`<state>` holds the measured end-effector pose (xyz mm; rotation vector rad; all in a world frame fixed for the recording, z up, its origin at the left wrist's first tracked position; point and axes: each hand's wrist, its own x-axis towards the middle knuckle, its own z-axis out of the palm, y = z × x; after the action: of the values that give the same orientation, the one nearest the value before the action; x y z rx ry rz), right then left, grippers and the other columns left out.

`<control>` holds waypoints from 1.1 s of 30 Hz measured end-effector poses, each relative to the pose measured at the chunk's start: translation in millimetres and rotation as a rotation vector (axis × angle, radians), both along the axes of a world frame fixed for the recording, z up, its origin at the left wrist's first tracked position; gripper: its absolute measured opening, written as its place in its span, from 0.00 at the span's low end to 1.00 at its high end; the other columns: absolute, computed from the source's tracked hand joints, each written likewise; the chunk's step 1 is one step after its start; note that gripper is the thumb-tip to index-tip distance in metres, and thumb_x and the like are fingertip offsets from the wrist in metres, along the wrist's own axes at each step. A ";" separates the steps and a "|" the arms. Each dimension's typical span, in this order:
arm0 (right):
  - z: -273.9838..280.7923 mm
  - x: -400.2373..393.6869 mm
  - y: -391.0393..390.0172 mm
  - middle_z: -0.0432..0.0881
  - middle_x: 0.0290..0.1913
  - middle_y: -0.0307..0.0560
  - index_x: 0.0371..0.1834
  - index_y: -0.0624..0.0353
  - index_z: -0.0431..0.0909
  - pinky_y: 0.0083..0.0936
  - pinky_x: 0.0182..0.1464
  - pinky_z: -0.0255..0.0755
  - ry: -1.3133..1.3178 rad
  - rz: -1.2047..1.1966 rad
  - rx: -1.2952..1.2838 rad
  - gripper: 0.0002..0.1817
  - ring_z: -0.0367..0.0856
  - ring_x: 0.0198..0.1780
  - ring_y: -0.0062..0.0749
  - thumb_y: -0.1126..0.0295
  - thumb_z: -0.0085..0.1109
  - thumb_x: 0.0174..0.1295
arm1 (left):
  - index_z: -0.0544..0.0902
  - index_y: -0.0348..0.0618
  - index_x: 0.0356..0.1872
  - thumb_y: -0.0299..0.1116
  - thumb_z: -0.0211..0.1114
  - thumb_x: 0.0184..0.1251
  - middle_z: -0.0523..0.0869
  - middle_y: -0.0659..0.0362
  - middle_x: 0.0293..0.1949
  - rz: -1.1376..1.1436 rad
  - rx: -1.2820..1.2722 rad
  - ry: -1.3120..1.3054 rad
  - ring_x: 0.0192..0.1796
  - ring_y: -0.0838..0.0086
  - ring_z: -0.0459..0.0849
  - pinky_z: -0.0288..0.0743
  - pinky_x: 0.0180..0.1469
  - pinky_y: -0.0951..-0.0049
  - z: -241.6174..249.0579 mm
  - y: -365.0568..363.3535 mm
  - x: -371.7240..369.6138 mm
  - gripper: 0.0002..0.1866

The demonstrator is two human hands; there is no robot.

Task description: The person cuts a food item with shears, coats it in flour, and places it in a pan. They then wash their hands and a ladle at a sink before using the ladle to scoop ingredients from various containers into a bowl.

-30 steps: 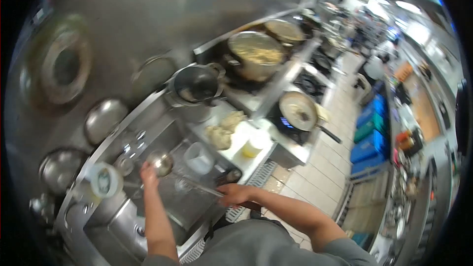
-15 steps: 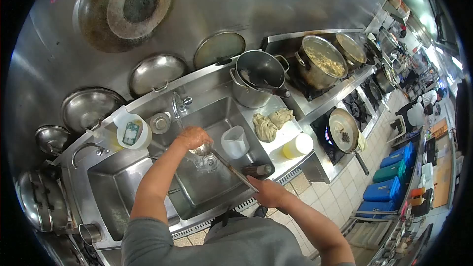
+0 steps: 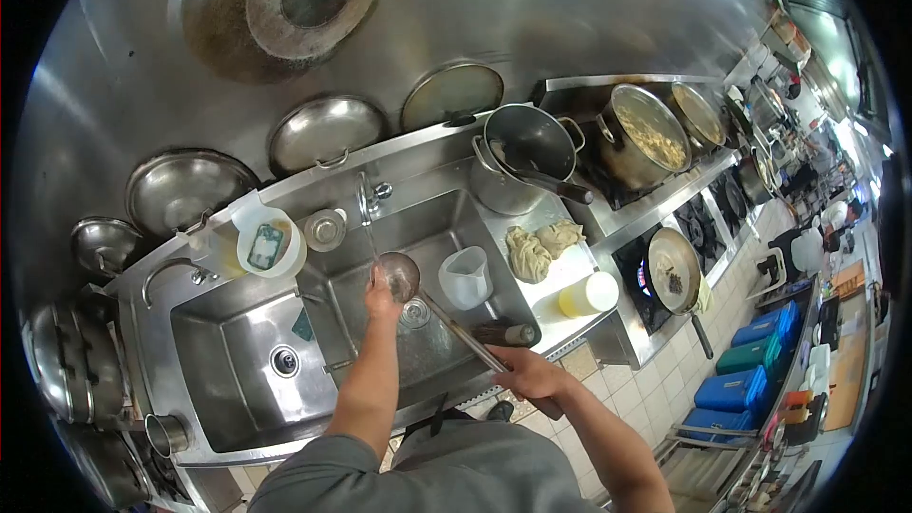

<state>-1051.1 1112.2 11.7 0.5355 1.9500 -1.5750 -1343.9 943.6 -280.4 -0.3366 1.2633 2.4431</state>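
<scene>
Over the right-hand sink basin [image 3: 437, 361], a long-handled metal ladle [image 3: 397, 277] lies under the stream from the tap [image 3: 366, 198]. My left hand [image 3: 380, 296] holds the rim of its round bowl, fingers against the edge. My right hand [image 3: 532, 375] is wrapped round the far part of the handle, near the front edge of the sink. A translucent plastic jug [image 3: 465, 277] stands in the basin, right of the ladle. Beside the handle lies a brush [image 3: 505, 334] with dark bristles.
Left are a second basin [image 3: 228, 370] and a white tub [image 3: 269, 241]. On the right stand a pot [image 3: 508, 195], cloths [image 3: 537, 249], a yellow-filled container [image 3: 589, 294] and a pan [image 3: 673, 271] on a lit burner. A person [image 3: 817, 233] is farther off.
The ladle bowl has risen from near the drain and turned, with my left hand now at its rim. The view has shifted, and more of the left basin with its drain shows.
</scene>
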 end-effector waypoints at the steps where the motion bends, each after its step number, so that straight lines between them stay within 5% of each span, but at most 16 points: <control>1: -7.3 -2.4 -1.5 0.82 0.37 0.39 0.82 0.56 0.63 0.22 0.31 0.74 -0.006 -0.019 -0.089 0.37 0.75 0.28 0.20 0.69 0.63 0.70 | 0.77 0.34 0.66 0.45 0.64 0.80 0.82 0.50 0.61 0.083 -0.018 -0.192 0.57 0.61 0.85 0.81 0.60 0.58 2.6 3.0 8.1 0.26; 6: -33.6 -19.9 -5.9 0.81 0.33 0.40 0.79 0.56 0.67 0.23 0.31 0.74 -0.059 -0.126 -0.289 0.33 0.76 0.27 0.21 0.67 0.63 0.71 | 0.78 0.34 0.62 0.45 0.59 0.83 0.85 0.46 0.57 0.199 -0.104 -0.618 0.53 0.59 0.88 0.85 0.54 0.57 -12.7 -7.6 28.3 0.23; 8: -39.7 -29.8 -18.4 0.81 0.31 0.42 0.77 0.58 0.69 0.23 0.30 0.74 -0.073 -0.195 -0.331 0.32 0.77 0.26 0.22 0.66 0.64 0.71 | 0.78 0.34 0.57 0.46 0.58 0.83 0.88 0.49 0.46 -0.055 0.160 -0.606 0.44 0.61 0.89 0.86 0.48 0.60 -62.4 -14.2 27.6 0.21; 9: -43.8 -37.8 -25.7 0.82 0.32 0.43 0.74 0.58 0.73 0.24 0.33 0.76 -0.033 -0.135 -0.226 0.29 0.79 0.28 0.23 0.65 0.64 0.70 | 0.79 0.34 0.51 0.40 0.58 0.83 0.88 0.54 0.36 -0.096 0.135 -0.636 0.37 0.63 0.89 0.86 0.43 0.65 -37.9 -12.3 33.4 0.16; 10: -49.6 -45.9 -32.9 0.83 0.33 0.44 0.70 0.58 0.76 0.24 0.37 0.77 0.005 -0.076 -0.120 0.27 0.81 0.30 0.24 0.65 0.64 0.69 | 0.79 0.34 0.51 0.40 0.58 0.83 0.88 0.54 0.36 -0.100 0.138 -0.635 0.37 0.63 0.89 0.86 0.43 0.65 -11.8 -12.3 34.5 0.16; 12: -89.4 -64.1 -44.2 0.83 0.31 0.42 0.67 0.59 0.78 0.24 0.33 0.75 0.081 0.040 0.092 0.23 0.79 0.28 0.23 0.65 0.62 0.70 | 0.79 0.34 0.54 0.32 0.58 0.81 0.87 0.53 0.39 -0.532 -0.027 -0.488 0.38 0.63 0.89 0.87 0.42 0.64 9.7 -13.3 40.3 0.12; 14: -94.7 -82.0 -56.5 0.82 0.28 0.40 0.63 0.60 0.80 0.25 0.29 0.73 0.166 0.160 0.305 0.20 0.78 0.26 0.21 0.66 0.59 0.71 | 0.79 0.36 0.58 0.31 0.60 0.79 0.87 0.52 0.40 -0.450 -0.190 -0.365 0.42 0.62 0.89 0.87 0.44 0.63 16.7 -8.5 49.4 0.13; 16: -73.9 -107.9 -62.8 0.83 0.27 0.39 0.53 0.60 0.82 0.25 0.29 0.73 0.156 0.081 0.104 0.14 0.79 0.26 0.21 0.63 0.60 0.71 | 0.78 0.38 0.62 0.31 0.63 0.78 0.87 0.50 0.42 -0.357 -0.337 -0.232 0.45 0.60 0.89 0.87 0.47 0.62 24.6 -9.6 51.1 0.16; 18: -68.6 -133.0 -68.7 0.84 0.28 0.40 0.47 0.58 0.82 0.24 0.29 0.74 0.149 -0.083 -0.225 0.12 0.79 0.26 0.21 0.60 0.62 0.71 | 0.77 0.40 0.66 0.29 0.65 0.73 0.85 0.51 0.50 -0.524 -0.044 -0.196 0.45 0.61 0.89 0.87 0.47 0.55 36.4 -20.7 48.1 0.22; 20: -99.6 -170.8 -78.0 0.85 0.30 0.43 0.48 0.63 0.84 0.26 0.27 0.76 0.206 -0.190 -0.294 0.21 0.82 0.26 0.26 0.54 0.64 0.68 | 0.77 0.38 0.65 0.33 0.66 0.75 0.85 0.52 0.51 -0.703 -0.007 0.015 0.49 0.58 0.88 0.88 0.49 0.58 67.4 -40.6 39.1 0.22; 23: -99.3 -229.5 -95.2 0.84 0.31 0.42 0.48 0.63 0.84 0.22 0.26 0.75 0.204 -0.326 -0.345 0.23 0.79 0.22 0.25 0.49 0.62 0.72 | 0.79 0.39 0.56 0.38 0.60 0.80 0.84 0.59 0.41 -0.617 0.321 0.714 0.42 0.67 0.88 0.88 0.43 0.64 -18.2 -38.5 -0.5 0.14; 25: -113.4 -269.1 -95.0 0.84 0.32 0.43 0.48 0.61 0.82 0.23 0.24 0.78 0.245 -0.381 -0.319 0.24 0.80 0.21 0.26 0.48 0.59 0.75 | 0.79 0.43 0.53 0.34 0.56 0.80 0.83 0.64 0.36 -0.134 0.326 -0.232 0.33 0.77 0.84 0.80 0.32 0.79 -72.8 -21.3 -46.4 0.10; 30: -116.9 -326.2 -80.8 0.83 0.28 0.43 0.49 0.58 0.81 0.27 0.19 0.78 -0.001 -0.454 -0.364 0.22 0.82 0.20 0.28 0.48 0.53 0.77 | 0.79 0.42 0.52 0.32 0.52 0.81 0.78 0.68 0.30 -0.405 0.626 0.013 0.30 0.80 0.80 0.78 0.32 0.76 30.3 -31.9 -68.6 0.10; 33: -110.9 -334.1 -88.6 0.82 0.26 0.43 0.44 0.56 0.80 0.27 0.18 0.77 -0.120 -0.367 -0.327 0.21 0.82 0.19 0.29 0.48 0.52 0.77 | 0.80 0.40 0.49 0.31 0.53 0.79 0.80 0.67 0.30 -0.461 0.790 0.048 0.33 0.79 0.82 0.81 0.39 0.71 20.2 -44.0 -61.1 0.09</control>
<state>-1385.2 1023.6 -99.2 0.8595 1.5224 -1.9874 -1405.0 899.6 -260.2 0.2109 0.2598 2.3089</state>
